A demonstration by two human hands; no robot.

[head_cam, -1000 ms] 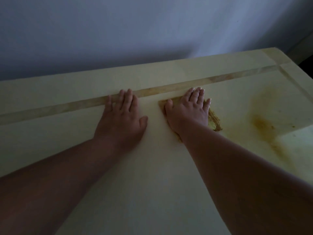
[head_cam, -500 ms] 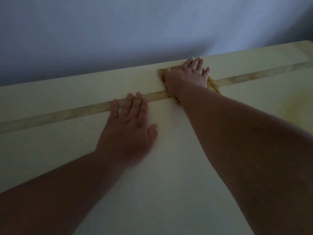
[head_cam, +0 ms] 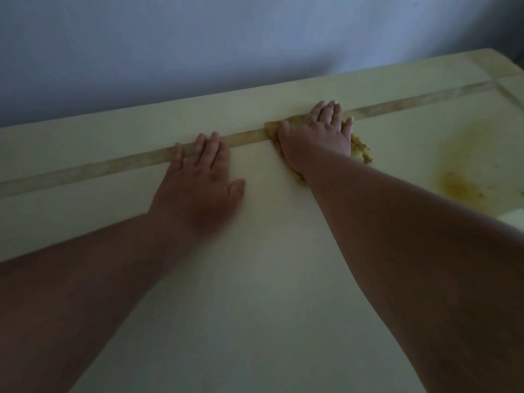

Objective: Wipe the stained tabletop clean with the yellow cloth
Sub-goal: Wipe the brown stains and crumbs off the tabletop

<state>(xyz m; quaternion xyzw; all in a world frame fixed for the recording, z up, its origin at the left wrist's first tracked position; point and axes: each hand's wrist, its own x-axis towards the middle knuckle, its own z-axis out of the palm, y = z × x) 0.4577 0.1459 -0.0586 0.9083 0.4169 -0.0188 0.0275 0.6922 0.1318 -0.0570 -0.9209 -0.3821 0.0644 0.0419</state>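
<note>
Your right hand (head_cam: 317, 137) presses flat, fingers straight, on the crumpled yellow cloth (head_cam: 359, 150). The orange-yellow stain (head_cam: 459, 185) on the pale tabletop (head_cam: 255, 279) lies to its right (nearer that hand). Your left hand (head_cam: 198, 177) rests flat, fingers together, holding nothing.

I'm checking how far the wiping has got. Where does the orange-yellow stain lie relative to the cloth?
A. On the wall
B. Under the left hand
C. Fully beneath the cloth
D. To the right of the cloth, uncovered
D: the stain shows bare on the tabletop, right of the yellow cloth pressed under the right hand.
</note>
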